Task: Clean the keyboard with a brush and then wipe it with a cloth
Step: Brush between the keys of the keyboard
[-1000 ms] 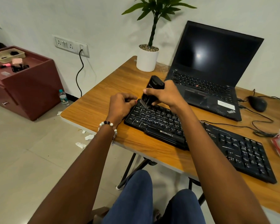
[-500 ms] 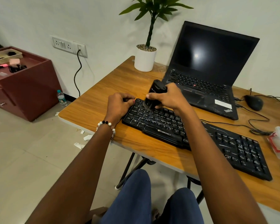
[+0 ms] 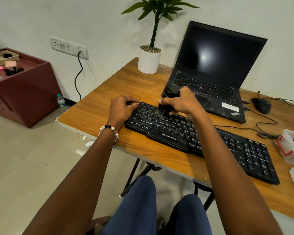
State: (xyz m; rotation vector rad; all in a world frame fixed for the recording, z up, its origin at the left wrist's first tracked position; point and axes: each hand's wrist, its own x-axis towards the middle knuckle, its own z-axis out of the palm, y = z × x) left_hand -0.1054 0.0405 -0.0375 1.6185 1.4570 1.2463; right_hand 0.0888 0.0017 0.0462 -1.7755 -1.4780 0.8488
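A black keyboard (image 3: 176,133) lies slantwise on the wooden table (image 3: 109,106). My right hand (image 3: 182,102) grips a black brush (image 3: 168,99), whose bristles touch the upper key rows near the keyboard's left end. My left hand (image 3: 122,109), with a bead bracelet on the wrist, has its fingers curled over the keyboard's top-left corner and holds it. No cloth is in view.
An open black laptop (image 3: 210,73) stands behind the keyboard, a white potted plant (image 3: 148,60) to its left. A black mouse (image 3: 261,105) with cables lies at the right, near a plastic container (image 3: 292,146). A maroon cabinet (image 3: 20,89) and a water bottle (image 3: 61,102) stand on the floor at left.
My right hand has carried the brush a little to the right along the upper key rows. My left hand has stayed on the keyboard's corner.
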